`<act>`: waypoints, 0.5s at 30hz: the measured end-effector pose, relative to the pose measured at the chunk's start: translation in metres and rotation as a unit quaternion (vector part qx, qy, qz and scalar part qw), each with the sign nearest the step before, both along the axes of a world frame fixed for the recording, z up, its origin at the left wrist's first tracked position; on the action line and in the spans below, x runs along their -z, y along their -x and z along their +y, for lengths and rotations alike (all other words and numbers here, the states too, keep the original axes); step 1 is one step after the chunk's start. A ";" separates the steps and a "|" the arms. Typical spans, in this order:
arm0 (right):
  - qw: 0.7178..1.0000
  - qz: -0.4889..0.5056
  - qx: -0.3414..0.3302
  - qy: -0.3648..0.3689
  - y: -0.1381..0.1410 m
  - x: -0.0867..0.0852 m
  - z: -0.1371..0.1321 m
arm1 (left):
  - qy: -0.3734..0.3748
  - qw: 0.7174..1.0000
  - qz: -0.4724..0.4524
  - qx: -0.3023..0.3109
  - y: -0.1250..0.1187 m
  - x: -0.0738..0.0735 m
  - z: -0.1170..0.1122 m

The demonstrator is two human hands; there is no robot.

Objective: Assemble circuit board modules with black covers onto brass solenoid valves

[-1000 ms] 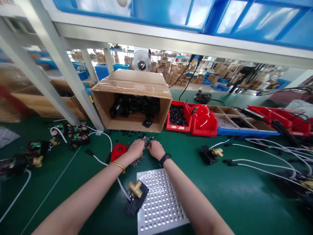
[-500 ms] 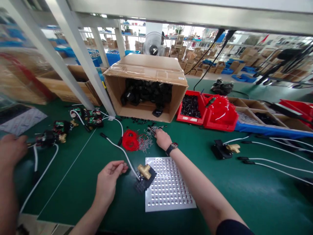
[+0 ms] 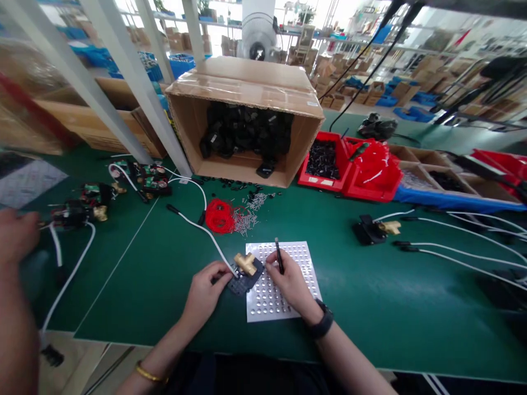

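A brass valve body (image 3: 246,263) sits on a black plastic housing (image 3: 242,282) with a white cable (image 3: 206,230) running from it. The housing overlaps the left edge of a silver sheet with rows of round domes (image 3: 302,263). My left hand (image 3: 208,288) is closed, thumb and fingers pinching at the housing's left edge. At the housing's right side is my right hand (image 3: 290,280), over the sheet, its fingers closed with a slim black pen-like tool (image 3: 279,257) sticking up between them. Whether its fingertips hold some small part is too small to tell.
Loose metal pins (image 3: 246,219) and a red ring bundle (image 3: 220,216) lie beyond the sheet. Behind stands a carton (image 3: 242,77) of black parts. Red bins (image 3: 321,182) are back right, another valve unit (image 3: 370,229) right. A co-worker's hand (image 3: 18,233) is at far left.
My right hand has come back from the metal pins to the housing's right side. My left hand has moved right onto the housing's left edge. The view has tilted down.
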State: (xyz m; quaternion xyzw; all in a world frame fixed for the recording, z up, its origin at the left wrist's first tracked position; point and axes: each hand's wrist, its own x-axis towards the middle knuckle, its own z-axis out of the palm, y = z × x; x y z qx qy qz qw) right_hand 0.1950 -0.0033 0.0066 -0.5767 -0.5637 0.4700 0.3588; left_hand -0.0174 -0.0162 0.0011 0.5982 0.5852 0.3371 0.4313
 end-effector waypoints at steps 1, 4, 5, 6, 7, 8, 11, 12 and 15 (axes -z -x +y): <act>0.999 -0.033 0.001 -0.009 0.002 0.000 0.000 | -0.017 1.000 0.009 -0.012 -0.001 0.002 -0.002; 0.993 -0.103 -0.008 -0.065 0.004 -0.001 -0.002 | -0.055 0.998 0.022 -0.035 -0.005 0.007 -0.007; 0.989 -0.117 -0.011 -0.095 0.003 0.000 -0.003 | -0.064 0.997 0.025 -0.037 -0.005 0.007 -0.008; 0.984 -0.125 -0.014 -0.124 0.003 0.001 -0.004 | -0.074 0.996 0.031 -0.033 -0.005 0.007 -0.009; 0.980 -0.129 -0.019 -0.152 0.003 0.003 -0.005 | -0.089 0.995 0.042 -0.026 -0.005 0.006 -0.009; 0.974 -0.133 -0.025 -0.181 0.003 0.005 -0.007 | -0.112 0.992 0.059 -0.014 -0.004 0.005 -0.008; 0.958 -0.137 -0.036 -0.249 0.006 0.015 -0.012 | -0.233 0.960 0.156 0.025 -0.001 0.002 -0.008; 0.957 -0.133 -0.031 -0.255 0.007 0.018 -0.014 | -0.279 0.940 0.195 0.033 0.000 0.002 -0.008; 0.974 -0.106 0.009 -0.201 0.007 0.017 -0.021 | -0.372 0.882 0.285 0.042 -0.001 0.003 -0.016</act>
